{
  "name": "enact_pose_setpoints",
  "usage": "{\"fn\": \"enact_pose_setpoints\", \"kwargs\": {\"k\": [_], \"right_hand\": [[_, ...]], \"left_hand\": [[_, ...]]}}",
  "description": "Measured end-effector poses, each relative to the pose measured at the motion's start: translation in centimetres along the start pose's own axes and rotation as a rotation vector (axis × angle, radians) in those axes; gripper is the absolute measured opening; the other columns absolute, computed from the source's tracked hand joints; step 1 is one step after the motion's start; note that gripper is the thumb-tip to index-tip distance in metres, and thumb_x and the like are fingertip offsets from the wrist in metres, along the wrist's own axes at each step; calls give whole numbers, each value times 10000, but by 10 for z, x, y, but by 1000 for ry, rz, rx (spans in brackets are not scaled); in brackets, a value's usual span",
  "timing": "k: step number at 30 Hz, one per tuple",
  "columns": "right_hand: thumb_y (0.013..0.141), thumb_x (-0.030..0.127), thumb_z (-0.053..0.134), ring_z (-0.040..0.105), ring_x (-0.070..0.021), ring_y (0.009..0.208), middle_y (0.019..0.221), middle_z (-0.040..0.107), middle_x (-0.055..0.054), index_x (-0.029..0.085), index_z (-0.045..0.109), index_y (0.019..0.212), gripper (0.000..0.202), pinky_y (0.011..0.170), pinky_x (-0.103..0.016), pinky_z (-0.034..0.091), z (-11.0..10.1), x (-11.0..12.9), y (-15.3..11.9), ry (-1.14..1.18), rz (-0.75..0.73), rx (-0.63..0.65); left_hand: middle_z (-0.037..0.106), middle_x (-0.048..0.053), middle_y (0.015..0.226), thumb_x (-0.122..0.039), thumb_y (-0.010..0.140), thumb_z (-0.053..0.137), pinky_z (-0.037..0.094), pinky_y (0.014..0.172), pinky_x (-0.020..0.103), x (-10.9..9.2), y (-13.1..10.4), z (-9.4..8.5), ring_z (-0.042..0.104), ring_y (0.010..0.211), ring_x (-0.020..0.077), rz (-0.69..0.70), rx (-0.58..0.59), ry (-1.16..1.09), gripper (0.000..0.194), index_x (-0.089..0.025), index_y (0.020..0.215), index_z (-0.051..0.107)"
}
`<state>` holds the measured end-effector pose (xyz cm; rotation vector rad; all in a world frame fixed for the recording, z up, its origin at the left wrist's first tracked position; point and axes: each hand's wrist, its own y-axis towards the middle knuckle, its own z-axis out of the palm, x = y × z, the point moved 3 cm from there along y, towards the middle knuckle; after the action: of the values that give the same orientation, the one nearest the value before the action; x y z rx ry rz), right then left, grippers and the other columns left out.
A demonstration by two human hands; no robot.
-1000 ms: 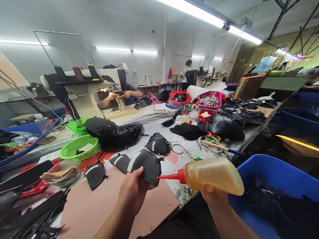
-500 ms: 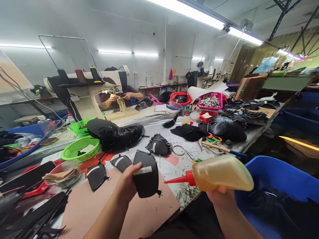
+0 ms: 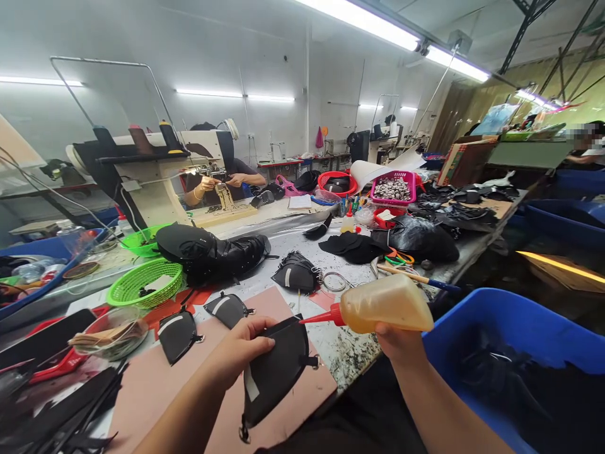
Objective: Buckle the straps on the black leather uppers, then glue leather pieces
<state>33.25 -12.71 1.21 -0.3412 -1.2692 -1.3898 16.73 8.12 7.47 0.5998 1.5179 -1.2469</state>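
Panel [image 3: 281, 359], black and with one pale strip, is in the left hand [image 3: 248, 343], above a pink sheet [image 3: 165, 391] which lies on the surface [image 3: 350, 353]. The fingers of this hand are clamped on its upper part, with the thumb on the face which is turned up. At its right corner and at its bottom corner there are small metal rings.

The right hand [image 3: 399, 343] holds a bottle [image 3: 385, 306] of amber liquid, tilted almost to horizontal. Its fingers are closed around the underside, partly hidden. The red nozzle [image 3: 326, 316] points to the left and its tip is at the upper right corner of the panel; whether they touch, I cannot tell.

Beyond the left hand lie two similar black pieces, the nearer one [image 3: 177, 337] and the farther one [image 3: 227, 309]. Behind them is a green basket [image 3: 146, 284], and beside this a black bundle [image 3: 212, 255]. To the right of the surface stands a blue tub [image 3: 510, 359] with dark material inside. Farther back, another person's hands [image 3: 205, 184] are at a sewing machine [image 3: 161, 183].
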Motion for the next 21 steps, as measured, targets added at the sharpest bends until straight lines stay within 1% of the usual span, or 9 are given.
{"fn": "enact_pose_setpoints", "kwargs": {"k": [3, 5, 7, 10, 14, 18, 21], "right_hand": [[504, 458, 809, 648, -260, 762, 843, 699, -49, 265, 667, 894, 458, 668, -409, 567, -2, -4, -1, 3, 53, 6], [503, 434, 814, 648, -264, 770, 841, 699, -56, 248, 665, 894, 458, 675, -411, 567, -2, -4, -2, 18, 74, 19], [512, 413, 814, 646, -264, 781, 848, 699, -64, 232, 661, 890, 446, 688, -417, 565, -2, -4, -2, 44, 81, 32], [540, 395, 805, 645, -252, 780, 851, 698, -67, 219, 657, 906, 433, 704, -408, 559, -1, -4, -2, 66, 70, 5], [548, 423, 795, 643, -251, 774, 838, 699, -76, 201, 669, 898, 434, 706, -398, 554, -3, -7, -2, 41, 75, -35], [546, 453, 784, 645, -253, 763, 831, 695, -60, 228, 664, 909, 443, 710, -413, 550, -3, -8, -4, 66, 106, 1], [531, 477, 782, 645, -244, 723, 770, 688, -42, 248, 658, 920, 468, 679, -404, 556, 1, -3, -7, 91, 133, 17]], "left_hand": [[688, 58, 627, -137, 495, 674, 477, 524, 229, -1, -3, 2, 615, 547, 171, 3, -8, -7, 209, -156, 702, 694], [691, 59, 632, -133, 503, 657, 477, 525, 225, -2, -3, 4, 618, 553, 171, 9, -4, -7, 212, -160, 710, 700], [692, 58, 630, -135, 508, 646, 475, 522, 221, -2, -4, 4, 618, 552, 169, 12, -5, -9, 220, -164, 718, 703], [694, 61, 632, -127, 493, 645, 473, 516, 218, -3, -4, 5, 616, 550, 168, 14, -20, -15, 236, -164, 717, 709], [696, 74, 644, -124, 474, 661, 484, 520, 238, -3, -5, 6, 619, 554, 183, 13, -7, -41, 242, -155, 708, 717], [698, 88, 647, -131, 492, 659, 489, 517, 238, 0, -3, 5, 626, 548, 186, 19, 29, -84, 247, -150, 730, 722], [704, 102, 669, -127, 494, 654, 501, 527, 249, 4, 0, 2, 641, 560, 201, 16, 9, -108, 280, -149, 765, 721]]}}
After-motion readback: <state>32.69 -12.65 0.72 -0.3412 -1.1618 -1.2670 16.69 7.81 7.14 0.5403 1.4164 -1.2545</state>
